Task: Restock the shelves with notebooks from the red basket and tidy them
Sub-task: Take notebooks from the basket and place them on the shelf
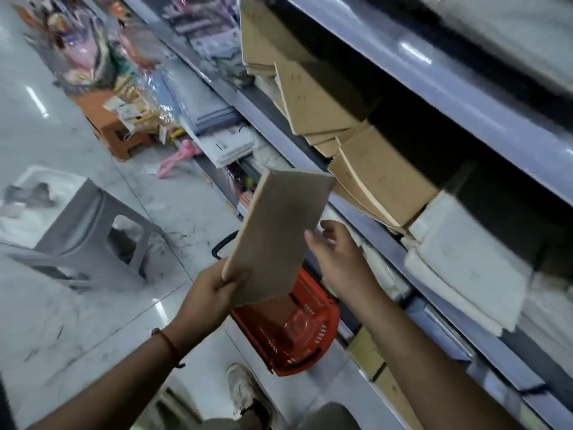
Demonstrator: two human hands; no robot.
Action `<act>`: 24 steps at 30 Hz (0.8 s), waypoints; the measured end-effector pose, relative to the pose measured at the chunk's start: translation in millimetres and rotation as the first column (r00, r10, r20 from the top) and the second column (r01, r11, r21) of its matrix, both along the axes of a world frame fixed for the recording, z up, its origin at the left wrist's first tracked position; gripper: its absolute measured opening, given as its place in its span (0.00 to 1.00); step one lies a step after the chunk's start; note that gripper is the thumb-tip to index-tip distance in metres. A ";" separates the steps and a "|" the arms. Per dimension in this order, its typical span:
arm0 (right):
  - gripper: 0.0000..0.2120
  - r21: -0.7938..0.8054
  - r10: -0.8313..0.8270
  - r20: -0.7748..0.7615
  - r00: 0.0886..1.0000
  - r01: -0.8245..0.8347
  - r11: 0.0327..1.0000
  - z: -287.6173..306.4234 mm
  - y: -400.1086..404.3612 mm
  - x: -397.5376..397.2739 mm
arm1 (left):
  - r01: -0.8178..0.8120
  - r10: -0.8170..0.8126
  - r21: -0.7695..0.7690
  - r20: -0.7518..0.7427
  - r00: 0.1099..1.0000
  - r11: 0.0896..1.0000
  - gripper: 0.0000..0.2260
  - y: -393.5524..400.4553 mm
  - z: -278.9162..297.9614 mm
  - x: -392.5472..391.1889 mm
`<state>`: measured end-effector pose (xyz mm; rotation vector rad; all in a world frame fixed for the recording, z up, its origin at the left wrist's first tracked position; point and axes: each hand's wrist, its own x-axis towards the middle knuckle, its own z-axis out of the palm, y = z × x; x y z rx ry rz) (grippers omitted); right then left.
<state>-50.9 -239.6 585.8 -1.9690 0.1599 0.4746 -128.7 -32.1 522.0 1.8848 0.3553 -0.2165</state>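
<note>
A brown notebook (276, 237) is pinched at its lower corner by the left hand (207, 296); the right hand (338, 259), fingers relaxed, is held just beside its edge.

bare forearms, no sleeves | thin red-brown cord bracelet (170, 346) on left wrist, 7 o'clock | worn white lace-up sneaker (245, 389) at 6 o'clock
</note>
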 end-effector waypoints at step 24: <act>0.12 0.271 -0.273 0.010 0.962 0.260 0.927 64.1 -231.9 -162.6 | 0.315 -0.329 -0.284 -0.004 0.944 0.906 0.13 -176.9 111.3 -68.2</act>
